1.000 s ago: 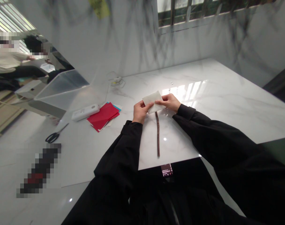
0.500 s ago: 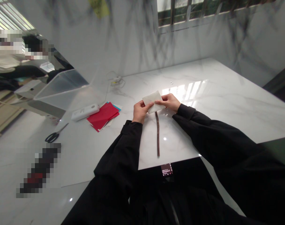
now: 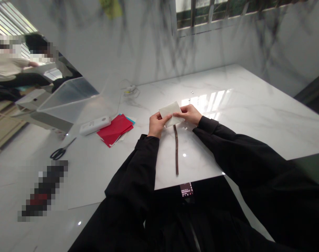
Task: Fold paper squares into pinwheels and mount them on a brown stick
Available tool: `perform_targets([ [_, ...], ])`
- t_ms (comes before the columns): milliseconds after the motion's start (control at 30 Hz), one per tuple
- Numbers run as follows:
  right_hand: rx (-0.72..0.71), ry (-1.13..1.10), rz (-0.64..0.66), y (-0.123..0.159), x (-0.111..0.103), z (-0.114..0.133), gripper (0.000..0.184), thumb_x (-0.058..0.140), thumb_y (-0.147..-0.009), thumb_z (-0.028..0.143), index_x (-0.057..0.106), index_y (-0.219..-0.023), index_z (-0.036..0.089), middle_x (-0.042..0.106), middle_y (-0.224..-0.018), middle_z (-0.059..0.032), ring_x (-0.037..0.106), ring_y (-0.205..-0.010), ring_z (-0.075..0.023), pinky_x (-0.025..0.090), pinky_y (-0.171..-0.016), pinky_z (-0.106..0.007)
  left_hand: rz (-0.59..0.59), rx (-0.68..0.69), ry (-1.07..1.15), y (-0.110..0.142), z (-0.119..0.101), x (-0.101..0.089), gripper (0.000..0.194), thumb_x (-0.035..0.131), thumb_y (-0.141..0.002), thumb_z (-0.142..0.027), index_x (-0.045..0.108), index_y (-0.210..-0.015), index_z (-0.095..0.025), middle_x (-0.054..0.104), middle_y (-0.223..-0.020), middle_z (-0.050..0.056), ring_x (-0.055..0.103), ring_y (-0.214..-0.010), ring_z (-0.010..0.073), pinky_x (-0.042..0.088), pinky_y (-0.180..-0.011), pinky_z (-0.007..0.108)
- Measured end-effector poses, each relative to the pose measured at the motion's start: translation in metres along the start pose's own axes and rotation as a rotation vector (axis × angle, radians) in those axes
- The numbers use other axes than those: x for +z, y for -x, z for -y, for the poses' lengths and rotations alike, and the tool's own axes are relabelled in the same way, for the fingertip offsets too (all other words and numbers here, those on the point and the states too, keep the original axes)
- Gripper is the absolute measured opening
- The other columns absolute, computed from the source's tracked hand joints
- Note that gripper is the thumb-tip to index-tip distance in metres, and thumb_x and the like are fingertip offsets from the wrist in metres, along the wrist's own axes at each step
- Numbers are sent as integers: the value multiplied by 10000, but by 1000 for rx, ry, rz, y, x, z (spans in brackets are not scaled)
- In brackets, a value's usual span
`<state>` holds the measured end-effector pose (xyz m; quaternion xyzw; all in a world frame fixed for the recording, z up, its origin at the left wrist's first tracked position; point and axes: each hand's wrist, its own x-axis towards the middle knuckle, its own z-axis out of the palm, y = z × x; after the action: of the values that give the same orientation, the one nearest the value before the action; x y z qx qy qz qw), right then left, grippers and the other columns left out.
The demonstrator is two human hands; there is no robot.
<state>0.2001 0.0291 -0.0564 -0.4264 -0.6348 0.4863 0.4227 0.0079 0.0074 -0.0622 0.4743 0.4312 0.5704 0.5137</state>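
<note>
Both of my hands hold a small white sheet of paper [image 3: 169, 110] just above the white marble table [image 3: 240, 115]. My left hand [image 3: 156, 125] pinches its lower left corner with closed fingers. My right hand [image 3: 190, 114] grips its right edge, fingers curled over it. A thin dark brown stick [image 3: 176, 151] lies on the table just below the paper, running toward me. Black sleeves cover both of my arms.
A stack of red and coloured paper sheets [image 3: 114, 130] lies to the left, beside a white oblong device [image 3: 95, 125]. Black scissors [image 3: 60, 151] lie further left. A clear plastic bin [image 3: 66, 99] stands at the back left. Other people are far left.
</note>
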Motion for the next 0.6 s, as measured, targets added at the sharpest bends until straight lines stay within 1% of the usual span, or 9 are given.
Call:
perform_targets([
  [67,-1,-16,-19,0,0,0,674,799,-681,787,732,-786,124,614,-646,-11,488,-571,-110,358,-489,-235,12,-1,1,1,-1,1,609,1012,-526,-422,806,-1017,-125,818,-1026,111,752,-936,263,586,-917,397],
  [133,7,-46,-55,-1,-1,0,699,745,-716,841,707,-778,146,593,-647,-10,497,-573,-114,395,-475,-229,36,-12,4,1,-2,1,607,1009,-529,-415,804,-1021,-125,818,-1025,111,752,-926,260,588,-913,400],
  [200,16,-77,-98,-3,-3,1,699,721,-741,856,698,-786,159,590,-663,-13,521,-594,-120,431,-477,-220,60,-22,0,2,-3,2,598,1007,-533,-408,804,-1019,-124,818,-1014,110,749,-906,252,587,-902,396],
  [300,12,-101,-145,-3,-6,3,658,757,-749,812,708,-805,158,591,-669,-12,531,-607,-116,430,-472,-203,85,-22,-15,3,-3,2,585,1003,-539,-401,803,-1014,-125,816,-1007,105,746,-897,245,583,-895,386],
  [467,-10,-113,-169,-3,-7,4,592,798,-758,732,733,-795,145,578,-633,-2,515,-589,-105,415,-470,-196,108,-23,-18,2,-2,1,555,997,-551,-398,799,-992,-126,812,-985,94,737,-874,232,577,-870,366],
  [600,-32,-124,-197,-4,-7,3,568,788,-789,710,782,-904,154,653,-711,-19,528,-602,-103,422,-479,-194,136,-28,-42,3,-2,1,528,991,-560,-395,800,-970,-124,807,-959,84,725,-837,219,573,-833,350],
])
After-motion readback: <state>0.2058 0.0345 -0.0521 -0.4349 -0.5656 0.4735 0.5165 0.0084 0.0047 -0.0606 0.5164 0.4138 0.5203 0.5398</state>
